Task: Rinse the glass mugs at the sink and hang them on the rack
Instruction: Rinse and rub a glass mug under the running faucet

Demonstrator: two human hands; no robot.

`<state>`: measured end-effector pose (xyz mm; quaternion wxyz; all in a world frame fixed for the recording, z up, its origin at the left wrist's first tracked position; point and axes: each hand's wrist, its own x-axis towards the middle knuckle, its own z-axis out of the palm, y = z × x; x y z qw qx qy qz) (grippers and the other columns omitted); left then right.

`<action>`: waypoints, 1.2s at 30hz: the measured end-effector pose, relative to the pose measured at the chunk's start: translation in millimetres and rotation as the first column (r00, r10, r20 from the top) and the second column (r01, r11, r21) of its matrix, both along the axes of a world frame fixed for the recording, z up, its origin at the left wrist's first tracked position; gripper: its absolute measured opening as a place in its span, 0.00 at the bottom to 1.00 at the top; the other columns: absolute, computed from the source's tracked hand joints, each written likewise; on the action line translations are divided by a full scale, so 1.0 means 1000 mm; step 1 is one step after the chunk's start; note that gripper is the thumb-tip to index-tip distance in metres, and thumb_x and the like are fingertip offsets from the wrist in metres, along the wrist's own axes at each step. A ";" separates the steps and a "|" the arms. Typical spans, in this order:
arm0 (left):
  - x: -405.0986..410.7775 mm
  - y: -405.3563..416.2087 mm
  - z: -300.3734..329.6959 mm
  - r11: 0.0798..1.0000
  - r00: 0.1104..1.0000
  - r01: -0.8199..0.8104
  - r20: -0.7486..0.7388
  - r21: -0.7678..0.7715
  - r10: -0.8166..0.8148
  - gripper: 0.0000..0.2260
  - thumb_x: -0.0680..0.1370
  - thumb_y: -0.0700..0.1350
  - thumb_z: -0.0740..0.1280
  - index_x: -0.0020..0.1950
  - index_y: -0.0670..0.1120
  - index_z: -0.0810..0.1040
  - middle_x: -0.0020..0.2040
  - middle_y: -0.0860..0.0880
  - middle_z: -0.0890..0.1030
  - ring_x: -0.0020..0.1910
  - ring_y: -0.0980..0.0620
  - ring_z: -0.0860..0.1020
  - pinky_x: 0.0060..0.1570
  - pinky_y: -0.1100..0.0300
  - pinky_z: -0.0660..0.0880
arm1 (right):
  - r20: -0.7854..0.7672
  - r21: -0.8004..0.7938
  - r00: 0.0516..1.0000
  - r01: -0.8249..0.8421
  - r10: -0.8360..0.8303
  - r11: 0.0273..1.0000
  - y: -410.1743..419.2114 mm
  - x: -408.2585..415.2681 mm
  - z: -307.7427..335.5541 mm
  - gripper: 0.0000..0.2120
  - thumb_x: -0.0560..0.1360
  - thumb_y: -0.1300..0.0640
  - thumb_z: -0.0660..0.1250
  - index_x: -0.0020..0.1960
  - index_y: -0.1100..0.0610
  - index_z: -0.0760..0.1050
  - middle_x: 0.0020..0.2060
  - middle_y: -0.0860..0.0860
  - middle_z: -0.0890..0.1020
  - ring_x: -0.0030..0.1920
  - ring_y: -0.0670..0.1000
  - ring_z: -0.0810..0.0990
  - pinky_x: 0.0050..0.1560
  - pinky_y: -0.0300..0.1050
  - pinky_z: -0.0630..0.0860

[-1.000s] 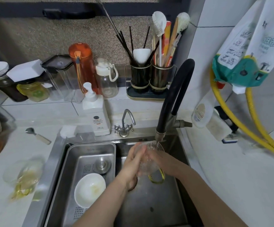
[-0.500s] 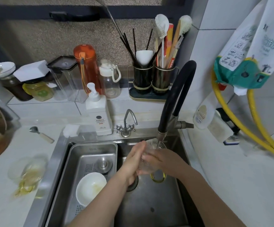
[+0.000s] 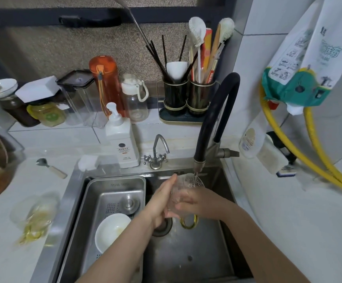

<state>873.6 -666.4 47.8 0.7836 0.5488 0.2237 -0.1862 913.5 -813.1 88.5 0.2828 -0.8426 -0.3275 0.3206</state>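
Glass mug held under the running faucet, over the sink.

The glass mug (image 3: 183, 192) sits beneath the black faucet (image 3: 213, 123) spout, above the steel sink (image 3: 188, 258) basin. The right hand (image 3: 196, 203) grips its body; the left hand (image 3: 162, 201) presses flat, fingers straight, against its left side. Its gold handle (image 3: 189, 221) points downward.

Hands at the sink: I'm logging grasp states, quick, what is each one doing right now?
Left hand: open, straight fingers pressed flat against the glass mug.
Right hand: fingers curled round the glass mug, holding it under the faucet.
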 end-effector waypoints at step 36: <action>-0.032 -0.015 -0.004 0.990 0.972 -0.111 0.218 0.085 0.090 0.13 0.77 0.47 0.66 0.61 0.53 0.74 0.56 0.54 0.79 0.46 0.64 0.82 0.43 0.61 0.80 | -0.253 0.447 0.833 0.551 -0.492 0.705 -0.042 -0.027 -0.047 0.28 0.69 0.56 0.75 0.65 0.53 0.69 0.57 0.50 0.79 0.58 0.43 0.79 0.58 0.45 0.78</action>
